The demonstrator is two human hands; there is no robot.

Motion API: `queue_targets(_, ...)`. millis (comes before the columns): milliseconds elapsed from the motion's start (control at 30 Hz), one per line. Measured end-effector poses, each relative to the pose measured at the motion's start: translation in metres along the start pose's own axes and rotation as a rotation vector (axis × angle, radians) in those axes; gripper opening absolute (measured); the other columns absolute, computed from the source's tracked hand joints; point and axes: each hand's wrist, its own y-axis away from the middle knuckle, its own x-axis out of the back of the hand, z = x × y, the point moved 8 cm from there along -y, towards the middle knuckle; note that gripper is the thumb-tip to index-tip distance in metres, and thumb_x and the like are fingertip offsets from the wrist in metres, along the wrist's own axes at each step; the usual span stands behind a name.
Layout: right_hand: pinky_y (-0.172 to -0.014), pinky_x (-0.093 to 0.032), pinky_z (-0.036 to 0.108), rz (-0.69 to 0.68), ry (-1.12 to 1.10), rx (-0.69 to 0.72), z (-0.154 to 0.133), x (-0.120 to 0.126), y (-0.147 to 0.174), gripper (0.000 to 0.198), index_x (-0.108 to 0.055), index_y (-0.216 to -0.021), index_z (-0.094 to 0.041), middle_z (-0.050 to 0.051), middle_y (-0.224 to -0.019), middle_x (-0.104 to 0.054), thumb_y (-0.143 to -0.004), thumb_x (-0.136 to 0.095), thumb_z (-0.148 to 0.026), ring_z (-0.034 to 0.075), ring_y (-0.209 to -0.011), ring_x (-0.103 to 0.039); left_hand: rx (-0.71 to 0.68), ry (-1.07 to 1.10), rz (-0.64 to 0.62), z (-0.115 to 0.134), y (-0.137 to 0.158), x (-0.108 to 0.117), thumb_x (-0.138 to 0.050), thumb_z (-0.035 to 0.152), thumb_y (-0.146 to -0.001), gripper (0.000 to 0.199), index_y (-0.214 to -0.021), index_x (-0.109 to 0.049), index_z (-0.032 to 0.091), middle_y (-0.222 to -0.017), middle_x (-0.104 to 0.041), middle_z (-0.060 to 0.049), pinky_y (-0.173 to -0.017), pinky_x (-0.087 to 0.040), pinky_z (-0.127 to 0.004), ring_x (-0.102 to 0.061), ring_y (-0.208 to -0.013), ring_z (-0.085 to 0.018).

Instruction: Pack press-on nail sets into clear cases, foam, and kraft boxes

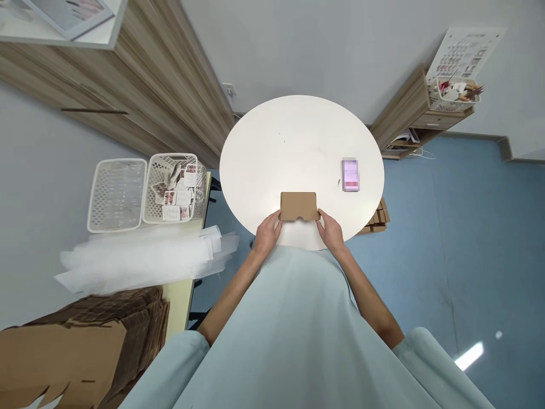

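A small brown cardboard box [298, 205], its lid closed and a thumb notch at the near edge, is at the near side of the round white table [293, 136]. My left hand [267, 234] grips the box's left near corner between thumb and fingers. At the right near corner, my right hand [330, 229] holds it in the same way. Whether the box rests on the tabletop or is slightly raised, I cannot tell. A phone [350, 174] with a blurred lit screen lies on the table to the right of the box.
Left, a side table [179, 304] bears a white basket [150, 215] of small packets, a basket [94, 199] of clear plastic pieces, white sheets [140, 258] and flat cardboard blanks [63, 358]. Small boxes [378, 218] are stacked below the table's right edge. A cabinet [402, 108] stands back right.
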Motion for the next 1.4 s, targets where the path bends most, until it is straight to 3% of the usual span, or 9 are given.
queue_targets(133,-0.092,-0.057,0.040,-0.095,0.039,-0.107,0.005,-0.010,0.001,0.046,-0.052,-0.153,-0.023,0.009,-0.123,-0.078,-0.107,-0.044,-0.022,0.029,-0.107,-0.076,0.042,-0.016,-0.052,-0.003,0.003,-0.008,-0.051,0.026,-0.106,0.044,-0.148,-0.062,0.029,-0.143,-0.071,-0.005,-0.113,-0.052,-0.042,-0.069,-0.129,-0.027)
queue_targets(433,-0.102,-0.057,0.034,-0.141,-0.164,-0.192,0.017,-0.028,0.009,0.036,-0.062,-0.139,-0.024,0.006,-0.134,-0.076,-0.105,-0.050,-0.018,0.023,-0.124,-0.073,0.210,-0.079,-0.131,-0.017,0.005,-0.017,-0.052,0.021,-0.101,0.043,-0.139,-0.072,0.029,-0.105,-0.083,-0.007,-0.089,-0.058,-0.039,-0.078,-0.095,-0.031)
queue_targets(600,-0.102,-0.058,0.034,-0.130,-0.190,-0.226,0.018,-0.032,0.012,0.030,-0.064,-0.134,-0.023,0.007,-0.133,-0.077,-0.105,-0.058,-0.026,0.023,-0.126,-0.072,0.289,0.078,-0.093,-0.024,0.006,-0.021,-0.059,0.014,-0.093,0.047,-0.136,-0.071,0.027,-0.122,-0.081,-0.005,-0.101,-0.057,-0.038,-0.076,-0.114,-0.028)
queue_targets(800,-0.100,-0.058,0.032,-0.070,-0.239,-0.241,0.028,-0.039,0.009,0.030,-0.065,-0.130,-0.023,0.006,-0.132,-0.078,-0.105,-0.051,-0.017,0.021,-0.123,-0.074,0.371,0.244,-0.079,-0.036,0.007,-0.030,-0.061,0.018,-0.097,0.050,-0.148,-0.060,0.016,-0.138,-0.073,-0.014,-0.115,-0.052,-0.040,-0.071,-0.129,-0.025)
queue_targets(1167,-0.098,-0.059,0.043,0.043,-0.276,-0.162,0.052,-0.056,-0.007,0.038,-0.071,-0.130,-0.019,0.013,-0.126,-0.075,-0.095,-0.057,-0.026,0.025,-0.099,-0.072,0.368,0.167,-0.064,-0.043,-0.001,-0.022,-0.061,0.014,-0.097,0.052,-0.149,-0.059,0.016,-0.139,-0.073,-0.012,-0.115,-0.053,-0.041,-0.072,-0.127,-0.026)
queue_targets(1300,-0.097,-0.060,0.045,0.043,-0.372,-0.183,0.054,-0.060,-0.009,0.043,-0.070,-0.133,-0.019,0.014,-0.129,-0.073,-0.094,-0.057,-0.030,0.026,-0.102,-0.072,0.352,0.242,-0.046,-0.043,0.000,-0.025,-0.062,0.012,-0.094,0.055,-0.149,-0.059,0.016,-0.143,-0.071,-0.013,-0.115,-0.053,-0.043,-0.072,-0.127,-0.026)
queue_targets(1400,-0.100,-0.061,0.045,0.055,-0.457,-0.154,0.043,-0.055,-0.007,0.047,-0.069,-0.137,-0.021,0.014,-0.138,-0.070,-0.096,-0.057,-0.039,0.028,-0.117,-0.069,0.328,0.297,-0.043,-0.037,0.001,-0.024,-0.065,0.013,-0.093,0.054,-0.146,-0.061,0.017,-0.143,-0.070,-0.013,-0.116,-0.053,-0.043,-0.071,-0.128,-0.027)
